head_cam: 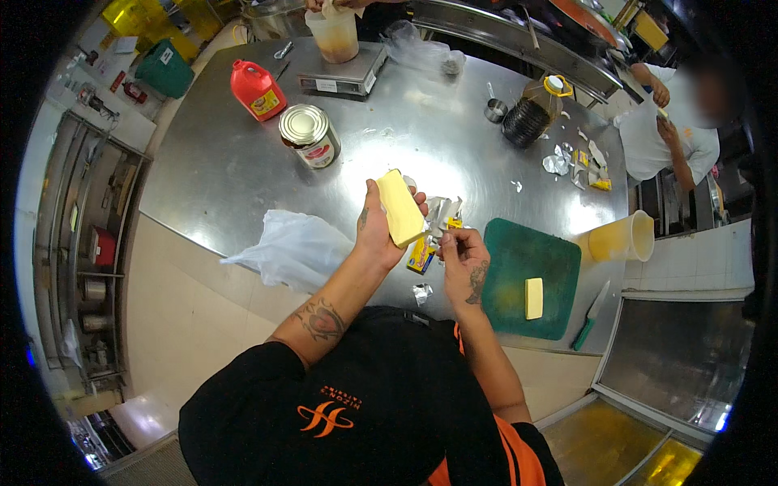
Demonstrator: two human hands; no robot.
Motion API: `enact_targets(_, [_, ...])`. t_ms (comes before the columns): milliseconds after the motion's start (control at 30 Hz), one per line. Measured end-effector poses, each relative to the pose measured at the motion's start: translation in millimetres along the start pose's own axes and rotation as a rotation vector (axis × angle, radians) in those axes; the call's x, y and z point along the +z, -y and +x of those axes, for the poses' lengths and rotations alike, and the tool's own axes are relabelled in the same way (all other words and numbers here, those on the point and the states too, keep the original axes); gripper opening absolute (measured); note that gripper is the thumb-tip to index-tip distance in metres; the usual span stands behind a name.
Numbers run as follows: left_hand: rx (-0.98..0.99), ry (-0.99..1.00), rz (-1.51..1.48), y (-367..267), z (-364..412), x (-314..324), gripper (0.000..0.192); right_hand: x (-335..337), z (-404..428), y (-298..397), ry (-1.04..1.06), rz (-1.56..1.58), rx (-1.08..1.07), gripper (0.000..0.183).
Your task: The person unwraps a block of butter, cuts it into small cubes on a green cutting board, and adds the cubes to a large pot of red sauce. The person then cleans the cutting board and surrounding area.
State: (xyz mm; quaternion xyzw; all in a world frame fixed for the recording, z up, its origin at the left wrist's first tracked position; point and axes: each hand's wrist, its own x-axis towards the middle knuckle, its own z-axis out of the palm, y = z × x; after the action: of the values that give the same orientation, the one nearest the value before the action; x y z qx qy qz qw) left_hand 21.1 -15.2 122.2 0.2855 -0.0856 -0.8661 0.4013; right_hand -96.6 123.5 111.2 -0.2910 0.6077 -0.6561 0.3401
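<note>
A pale yellow block of butter (401,209) rests across the palm of my left hand (378,234), its fingers curled around the far side. Thumb and fingers of my right hand (465,258) pinch a piece of silver foil wrapper (436,228) beside the block's near end. Below the foil, a yellow printed carton (419,255) lies on the steel table. Closer to me is a crumpled bit of foil (422,294). A smaller butter piece (533,298) sits on the green cutting board (504,243) at my right.
A green-handled knife (592,316) lies beside the board, near a plastic pitcher (614,238). A plastic bag (301,246) is left. Farther off stand a large can (310,136), red jug (258,90), scale (340,79) and dark bottle (532,115). Another person (659,133) works at right.
</note>
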Motion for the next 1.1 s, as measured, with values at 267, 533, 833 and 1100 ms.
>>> enact_targets(267, [0.046, -0.093, 0.129, -3, -15, 25, 0.072, -18, 10, 5, 0.052, -0.319, -0.166, 0.023])
enact_targets(533, [-0.004, -0.128, 0.131, 2, -20, 23, 0.076, 5, -9, 40, -0.004, -0.505, -0.265, 0.02])
enact_targets(833, [-0.101, -0.14, 0.057, 8, -8, 3, 0.071, -1, -10, 49, 0.058, -0.624, -0.563, 0.026])
enact_targets(1100, [-0.088, -0.163, 0.112, 7, -13, 13, 0.074, -6, -6, 54, 0.136, -0.736, -0.663, 0.021])
